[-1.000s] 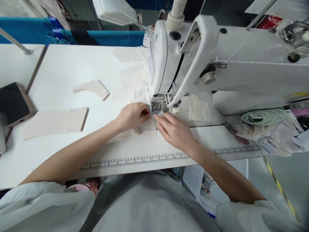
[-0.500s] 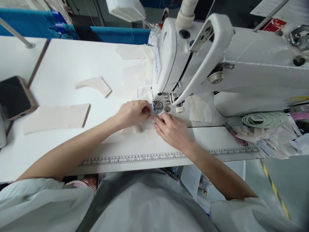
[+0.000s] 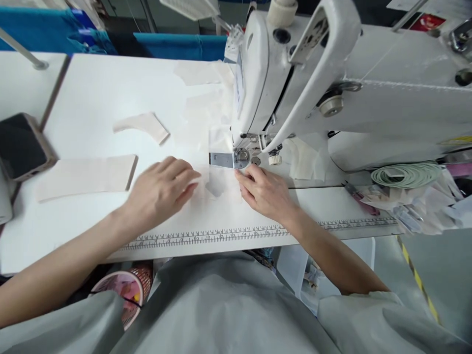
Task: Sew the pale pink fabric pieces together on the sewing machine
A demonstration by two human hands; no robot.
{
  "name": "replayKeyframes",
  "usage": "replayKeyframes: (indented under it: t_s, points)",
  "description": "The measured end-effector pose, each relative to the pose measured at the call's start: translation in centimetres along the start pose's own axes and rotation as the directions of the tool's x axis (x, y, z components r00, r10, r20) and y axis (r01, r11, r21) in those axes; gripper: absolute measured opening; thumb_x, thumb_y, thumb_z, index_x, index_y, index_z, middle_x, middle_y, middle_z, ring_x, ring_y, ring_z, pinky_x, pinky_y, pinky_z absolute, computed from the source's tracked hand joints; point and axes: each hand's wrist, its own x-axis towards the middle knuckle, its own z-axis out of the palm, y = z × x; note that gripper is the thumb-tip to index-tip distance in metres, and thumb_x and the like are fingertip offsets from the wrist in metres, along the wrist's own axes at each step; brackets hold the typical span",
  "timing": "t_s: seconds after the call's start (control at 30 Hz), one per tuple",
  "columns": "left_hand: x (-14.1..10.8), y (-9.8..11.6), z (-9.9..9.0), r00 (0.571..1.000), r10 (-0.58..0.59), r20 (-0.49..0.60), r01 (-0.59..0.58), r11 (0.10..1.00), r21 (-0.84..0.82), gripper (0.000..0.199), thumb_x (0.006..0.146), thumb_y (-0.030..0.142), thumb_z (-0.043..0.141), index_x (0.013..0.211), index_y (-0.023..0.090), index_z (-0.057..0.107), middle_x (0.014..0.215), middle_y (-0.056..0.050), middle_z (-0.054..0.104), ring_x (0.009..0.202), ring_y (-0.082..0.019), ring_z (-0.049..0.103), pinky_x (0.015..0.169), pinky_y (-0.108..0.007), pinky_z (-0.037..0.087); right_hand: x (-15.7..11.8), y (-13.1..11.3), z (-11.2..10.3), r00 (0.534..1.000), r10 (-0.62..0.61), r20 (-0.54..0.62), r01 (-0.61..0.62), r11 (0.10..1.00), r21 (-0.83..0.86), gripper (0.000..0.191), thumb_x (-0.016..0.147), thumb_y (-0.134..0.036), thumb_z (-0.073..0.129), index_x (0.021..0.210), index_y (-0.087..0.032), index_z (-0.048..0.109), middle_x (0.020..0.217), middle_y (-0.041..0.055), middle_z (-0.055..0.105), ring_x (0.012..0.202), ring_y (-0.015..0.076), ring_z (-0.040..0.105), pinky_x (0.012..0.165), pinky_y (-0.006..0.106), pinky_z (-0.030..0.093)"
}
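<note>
A: How does the left hand (image 3: 162, 191) stand?
B: Over the table (image 3: 99, 103), drawn off to the left of the machine (image 3: 254, 83), fingers bent, thumb near the forefinger. A pale bit (image 3: 195, 181) shows at those 2 tips, but it is too blurred to tell if they grip it
A: And the right hand (image 3: 267, 191)?
B: Palm down, fingers bent, tips on the cloth (image 3: 224, 189) just in front of the presser foot (image 3: 242, 155). I cannot tell whether they pinch it or only press
A: So where does the cloth lie?
B: On the table between the 2 hands, in front of the metal plate (image 3: 222, 160). It is pale on white, so its outline is hard to follow
A: Any other pieces?
B: 2 on the left: a curved piece (image 3: 142, 125) and, nearer the person, a long piece (image 3: 86, 174), with a dark box (image 3: 24, 145) just beside its left end. A cream scrap (image 3: 304, 157) lies right of the presser foot
A: What else is on the right?
B: A green coil (image 3: 424, 172) beside a heap of scraps (image 3: 424, 209), snips (image 3: 361, 198) at the heap's left. A ruler (image 3: 221, 237) runs along the front edge, and the right forearm crosses above it
A: Below that edge?
B: A basket (image 3: 146, 282) on the left, a bin (image 3: 289, 268) on the right
</note>
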Motion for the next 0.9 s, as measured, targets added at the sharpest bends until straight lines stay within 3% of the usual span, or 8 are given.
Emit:
replayKeyframes:
  t_s: [0.1,0.27,0.77,0.9]
  points:
    - [0.0,1.7,1.0,0.997,0.081,0.007,-0.081,0.996,-0.035,0.026,0.1,0.026,0.039,0.102,0.017,0.064,0.096,-0.008,0.07,0.086,-0.023,0.061,0.069,-0.035,0.049,0.0,0.0,0.0,1.0,0.004,-0.001,-0.004,1.0,0.01,0.04,0.101,-0.024,0.033,0.128,-0.017,0.061,0.095,0.0066,0.063,0.077,0.0149,0.055,0.059,0.03,0.037]
    - [-0.1,1.9,2.3,0.997,0.068,-0.028,-0.069,0.997,-0.029,0.024,0.099,0.024,0.041,0.106,0.016,0.062,0.096,-0.01,0.07,0.086,-0.024,0.06,0.068,-0.036,0.048,-0.1,0.2,0.0,1.0,-0.006,0.001,0.006,1.0,0.007,0.04,0.1,-0.022,0.034,0.129,-0.017,0.061,0.098,0.0064,0.063,0.078,0.015,0.055,0.06,0.03,0.038]
    - [-0.4,1.7,2.5,0.997,0.067,-0.042,-0.071,0.994,-0.088,0.023,0.097,0.021,0.043,0.111,0.016,0.061,0.097,-0.01,0.069,0.086,-0.024,0.061,0.068,-0.037,0.05,-0.2,0.3,0.1,1.0,-0.006,-0.004,0.006,1.0,0.013,0.039,0.1,-0.021,0.035,0.13,-0.017,0.059,0.098,0.007,0.062,0.079,0.0156,0.056,0.061,0.03,0.039]
    - [-0.4,1.7,2.4,0.987,0.109,-0.116,-0.117,0.991,-0.065,0.025,0.096,0.019,0.043,0.114,0.017,0.059,0.095,-0.01,0.068,0.085,-0.025,0.062,0.068,-0.038,0.051,0.0,-0.1,-0.2,1.0,-0.01,0.019,0.009,1.0,0.012,0.036,0.098,-0.022,0.04,0.128,-0.015,0.059,0.099,0.0087,0.061,0.08,0.0161,0.055,0.059,0.03,0.039]
